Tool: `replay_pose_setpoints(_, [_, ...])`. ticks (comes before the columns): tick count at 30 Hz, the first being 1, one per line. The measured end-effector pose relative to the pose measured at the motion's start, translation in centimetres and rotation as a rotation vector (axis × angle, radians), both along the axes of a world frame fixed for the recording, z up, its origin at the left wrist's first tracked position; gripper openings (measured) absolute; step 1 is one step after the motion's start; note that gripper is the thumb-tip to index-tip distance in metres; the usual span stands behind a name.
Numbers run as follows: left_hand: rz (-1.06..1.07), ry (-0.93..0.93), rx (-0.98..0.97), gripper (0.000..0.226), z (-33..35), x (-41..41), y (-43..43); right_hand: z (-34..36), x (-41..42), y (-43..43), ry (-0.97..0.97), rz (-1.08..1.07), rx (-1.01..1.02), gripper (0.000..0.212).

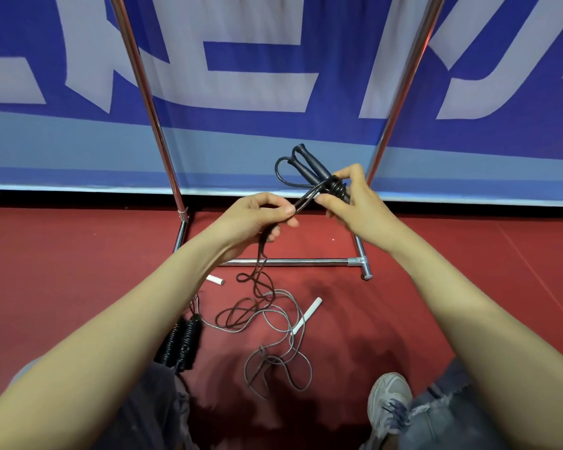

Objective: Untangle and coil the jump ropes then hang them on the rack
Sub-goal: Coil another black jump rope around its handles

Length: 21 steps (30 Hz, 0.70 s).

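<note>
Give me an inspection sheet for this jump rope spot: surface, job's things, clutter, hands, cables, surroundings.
Surface: red floor, ropes lying on it.
Job's things: black jump rope, partly wound round its handles, tail trailing to the floor; grey rope with white handles, loose and looped on the floor; wound black rope on the floor by the left forearm; chrome rack, top rail out of view.
Clutter: nothing seen.
Hands: left hand pinches the held rope's cord; right hand grips its wound handles.
Cables: nothing seen.
Surroundings: blue banner behind the rack; shoe.
</note>
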<state>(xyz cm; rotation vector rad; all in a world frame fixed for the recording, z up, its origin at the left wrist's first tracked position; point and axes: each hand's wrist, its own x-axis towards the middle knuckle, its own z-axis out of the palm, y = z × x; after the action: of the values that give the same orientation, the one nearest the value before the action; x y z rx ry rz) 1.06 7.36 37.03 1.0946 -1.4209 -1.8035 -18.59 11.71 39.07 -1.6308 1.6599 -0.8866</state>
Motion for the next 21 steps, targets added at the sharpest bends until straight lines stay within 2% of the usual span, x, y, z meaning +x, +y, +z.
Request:
replay_pose_setpoints(3, [-0.022, 0.018, 0.013, 0.011, -0.5, -0.3, 0.4, 0.8, 0.1, 0.3, -0.347, 0.140, 0.108, 0.025])
replay_pose_setpoints(6, [-0.039, 0.047, 0.064, 0.011, -0.9, -0.6, 0.7, 1.1, 0.6, 0.6, -0.482, 0.193, 0.108, 0.018])
replay_pose_setpoints(11, [-0.009, 0.002, 0.023, 0.028, -1.6, -0.8, 0.6, 0.5, 1.9, 0.6, -0.478, 0.091, 0.033, 0.013])
replay_pose_setpoints(16, [0.017, -0.223, -0.145, 0.058, -2.9, -0.4, 0.2, 0.8, 2.1, 0.5, -0.483, -0.013, -0.043, 0.016])
replay_pose_setpoints(18, [-0.033, -0.177, -0.223, 0.061, -2.6, 0.8, -0.6, 1.0, 2.2, 0.9, -0.426, 0.083, -0.003, 0.016])
replay_pose_setpoints(21, [-0.202, -0.052, -0.363, 0.063, -1.4, 3.0, -1.7, 1.1, 2.4, 1.9, -0.279, 0.342, 0.111, 0.015])
